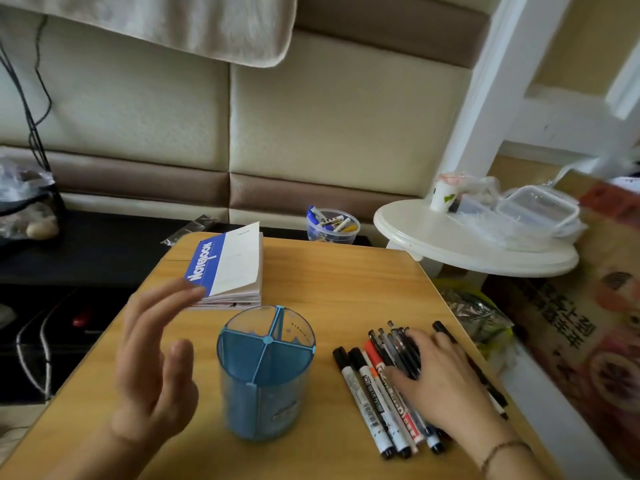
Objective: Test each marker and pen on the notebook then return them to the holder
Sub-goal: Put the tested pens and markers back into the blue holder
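Observation:
A blue translucent holder [266, 372] with inner dividers stands upright and empty in the middle of the wooden table [346, 282]. Behind it lies a closed notebook [231, 268] with a blue and white cover. To the holder's right, several markers and pens [372, 393] lie side by side on the table. My right hand [440, 379] rests flat on top of that bunch, fingers spread over the pens. My left hand [152, 362] hovers open left of the holder, fingers straight, its tips in front of the notebook's near corner.
A clear tub [332, 226] of small items sits beyond the table's far edge. A white round side table [460, 244] with a cup and plastic boxes stands at the right. A printed bag [588, 323] lies to the right, and dark furniture to the left.

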